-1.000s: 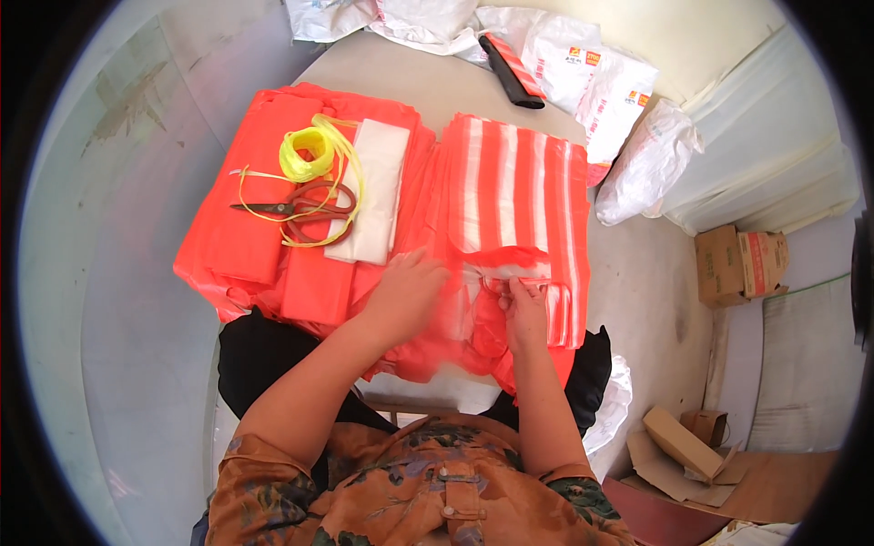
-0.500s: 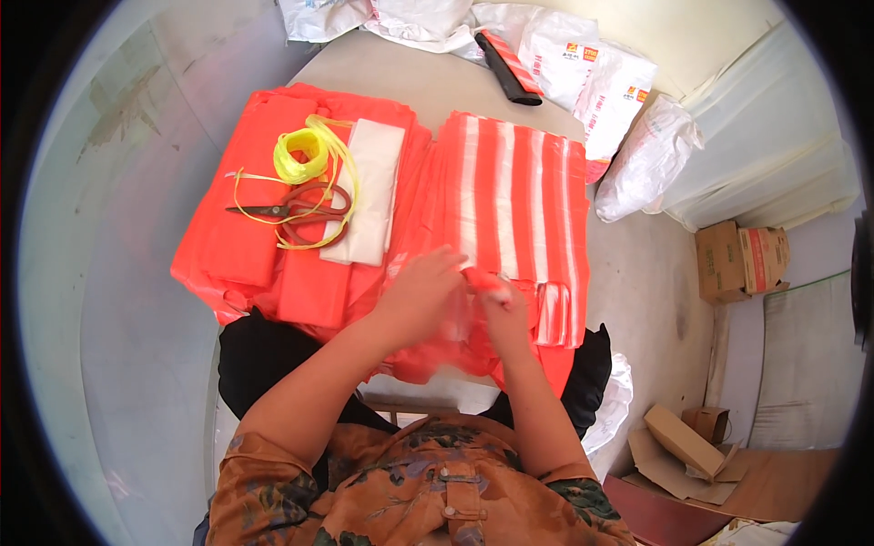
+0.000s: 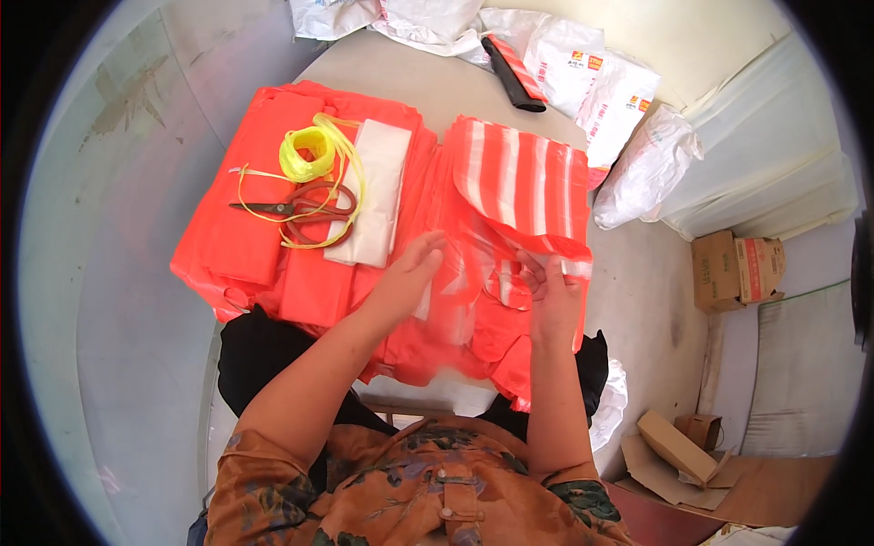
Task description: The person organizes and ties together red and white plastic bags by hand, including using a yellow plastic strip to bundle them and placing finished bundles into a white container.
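Note:
A pile of red-and-white striped plastic bags (image 3: 523, 177) lies in front of me. Its near edge is lifted and curled back. Under that fold is my right hand (image 3: 551, 300), palm turned inward, its fingers apart and touching or close to the plastic. My left hand (image 3: 414, 273) hovers over crumpled, partly clear red plastic (image 3: 451, 300), fingers stretched out and holding nothing. To the left, stacked red plastic (image 3: 237, 173) carries a folded white plastic sheet (image 3: 373, 191), dark-handled scissors (image 3: 314, 214) and a roll of yellow plastic twine (image 3: 309, 153), with loose strands across the scissors.
White printed sacks (image 3: 551, 59) line the far table edge, with a black-and-red roll (image 3: 513, 73) beside them. Another white sack (image 3: 646, 168) stands at the right. Cardboard boxes (image 3: 715, 270) and flattened cardboard (image 3: 669, 469) lie beyond on the right.
My hands have moved apart, the right one going right. The red-and-white bundle between them is no longer held there. The striped pile's near edge has risen and curled.

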The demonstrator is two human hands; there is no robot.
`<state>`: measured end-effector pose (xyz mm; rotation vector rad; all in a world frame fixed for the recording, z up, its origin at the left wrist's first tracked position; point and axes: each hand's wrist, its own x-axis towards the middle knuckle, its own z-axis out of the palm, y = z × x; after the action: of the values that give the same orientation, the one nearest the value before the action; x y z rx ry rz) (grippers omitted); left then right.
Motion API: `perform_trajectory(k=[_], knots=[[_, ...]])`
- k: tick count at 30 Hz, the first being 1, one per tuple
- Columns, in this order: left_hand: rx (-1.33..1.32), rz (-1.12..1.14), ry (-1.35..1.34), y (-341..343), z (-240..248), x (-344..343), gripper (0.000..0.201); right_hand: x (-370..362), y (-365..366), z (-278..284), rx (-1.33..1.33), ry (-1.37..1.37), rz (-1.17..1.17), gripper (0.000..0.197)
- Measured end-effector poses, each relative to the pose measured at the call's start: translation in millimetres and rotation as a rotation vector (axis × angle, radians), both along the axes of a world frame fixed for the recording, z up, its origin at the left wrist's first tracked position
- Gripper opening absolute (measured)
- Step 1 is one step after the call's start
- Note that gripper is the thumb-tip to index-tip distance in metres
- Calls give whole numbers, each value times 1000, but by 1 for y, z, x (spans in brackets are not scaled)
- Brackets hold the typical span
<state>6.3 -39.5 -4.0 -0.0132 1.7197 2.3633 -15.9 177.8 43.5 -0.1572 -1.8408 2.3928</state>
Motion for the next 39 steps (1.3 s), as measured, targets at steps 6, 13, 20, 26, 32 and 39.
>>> perform_trajectory(k=[6, 13, 20, 26, 32, 39], knots=[[368, -31, -170, 13, -11, -14, 61, 3, 5, -14, -11, -17, 40, 27], [524, -50, -259, 19, -18, -31, 61, 3, 4, -12, -64, -65, 12, 18], [351, -243, -207, 26, -16, -28, 49, 1, 10, -16, -101, -26, 29, 28], [62, -292, -164, 34, 6, -12, 39, 4, 9, -18, -55, -51, 26, 29], [197, -238, -274, 28, 14, -2, 38, 14, 9, -28, 201, -130, 150, 25], [291, -156, -394, 32, 11, 18, 34, 36, 8, -41, 856, 222, 454, 52]])
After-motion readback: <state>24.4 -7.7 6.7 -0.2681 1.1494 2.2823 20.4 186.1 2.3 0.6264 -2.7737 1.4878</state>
